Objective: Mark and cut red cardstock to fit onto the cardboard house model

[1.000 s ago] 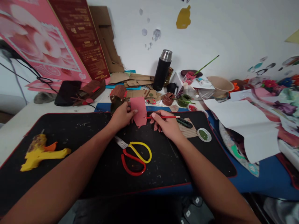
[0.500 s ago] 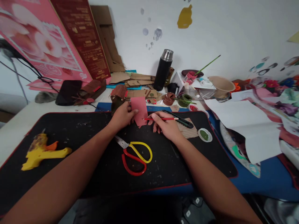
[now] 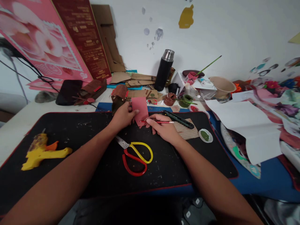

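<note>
A small pink sheet of paper (image 3: 140, 107) is pinched at its left edge by my left hand (image 3: 123, 116), thumb on its face. My right hand (image 3: 162, 127) is closed round a thin red pencil (image 3: 161, 122), its tip against the lower part of the sheet. Just below the paper lie scissors (image 3: 134, 156) with one yellow and one red handle, blades pointing up-left and partly hidden by my left forearm. Beyond my right hand a dark green utility knife (image 3: 179, 119) rests across a piece of corrugated cardboard (image 3: 187, 129).
On the black mat (image 3: 98, 175) a yellow glue gun (image 3: 44, 151) lies at left, a lid of green paint (image 3: 205, 135) at right. Behind stand a black thermos (image 3: 164, 70) and paint jars (image 3: 186, 100). White paper (image 3: 243, 125) covers the right side.
My right hand has shifted slightly left with the pencil, whose tip now sits further over the pink paper. My left hand and the paper have barely moved.
</note>
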Motion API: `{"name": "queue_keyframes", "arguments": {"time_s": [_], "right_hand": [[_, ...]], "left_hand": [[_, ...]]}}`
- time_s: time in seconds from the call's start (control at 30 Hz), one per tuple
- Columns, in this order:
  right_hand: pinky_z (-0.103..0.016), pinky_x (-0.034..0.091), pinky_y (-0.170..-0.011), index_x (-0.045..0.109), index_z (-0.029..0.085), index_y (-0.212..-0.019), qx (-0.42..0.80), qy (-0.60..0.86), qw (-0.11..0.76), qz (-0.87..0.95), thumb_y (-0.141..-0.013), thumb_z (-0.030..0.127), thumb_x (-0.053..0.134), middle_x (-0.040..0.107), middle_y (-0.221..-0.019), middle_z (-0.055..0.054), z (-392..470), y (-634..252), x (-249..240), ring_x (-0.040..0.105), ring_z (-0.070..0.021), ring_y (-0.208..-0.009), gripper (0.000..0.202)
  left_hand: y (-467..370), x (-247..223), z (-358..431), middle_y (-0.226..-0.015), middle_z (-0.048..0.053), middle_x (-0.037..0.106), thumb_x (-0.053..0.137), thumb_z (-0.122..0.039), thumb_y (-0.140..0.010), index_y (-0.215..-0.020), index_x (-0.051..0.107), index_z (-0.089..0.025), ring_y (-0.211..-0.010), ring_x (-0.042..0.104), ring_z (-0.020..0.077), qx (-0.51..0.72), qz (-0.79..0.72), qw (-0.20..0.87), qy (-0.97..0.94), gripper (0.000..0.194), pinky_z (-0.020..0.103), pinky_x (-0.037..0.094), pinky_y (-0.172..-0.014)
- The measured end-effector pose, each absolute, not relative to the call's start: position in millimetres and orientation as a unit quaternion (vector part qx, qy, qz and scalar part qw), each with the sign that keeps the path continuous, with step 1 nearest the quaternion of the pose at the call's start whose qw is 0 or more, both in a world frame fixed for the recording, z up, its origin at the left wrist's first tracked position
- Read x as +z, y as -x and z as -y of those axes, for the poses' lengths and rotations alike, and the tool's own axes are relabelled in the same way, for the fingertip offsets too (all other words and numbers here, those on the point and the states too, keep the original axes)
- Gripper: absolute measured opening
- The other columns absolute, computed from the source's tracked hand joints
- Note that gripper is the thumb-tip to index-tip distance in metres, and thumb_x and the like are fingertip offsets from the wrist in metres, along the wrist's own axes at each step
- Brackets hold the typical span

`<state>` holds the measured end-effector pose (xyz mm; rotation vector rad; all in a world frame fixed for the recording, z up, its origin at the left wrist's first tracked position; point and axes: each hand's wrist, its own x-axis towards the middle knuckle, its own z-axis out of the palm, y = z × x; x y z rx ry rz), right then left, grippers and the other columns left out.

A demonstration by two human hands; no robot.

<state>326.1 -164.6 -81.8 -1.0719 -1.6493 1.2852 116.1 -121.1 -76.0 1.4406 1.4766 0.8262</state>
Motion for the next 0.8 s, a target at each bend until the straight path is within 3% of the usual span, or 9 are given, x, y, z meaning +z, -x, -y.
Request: {"name": "queue_keyframes", "arguments": {"time_s": [0.8], "right_hand": [[-0.024,0.049,-0.053,0.077,0.020,-0.100,0.487,0.427,0.373,0.664,-0.102,0.044,0.068,0.077,-0.087,-0.002,164.6,-324.3,-82.3,0.057,-0.0093,-0.054,0.026]], "left_hand": [[-116.2,-76.6,121.7,-0.070,-0.002,0.070,0.070,-0.018,-0.096,-0.120,0.060,-0.016,-0.044,0.058,0.0123,0.341,-0.594,0.434,-0.585,0.026,0.021,0.038,-0.042]]}}
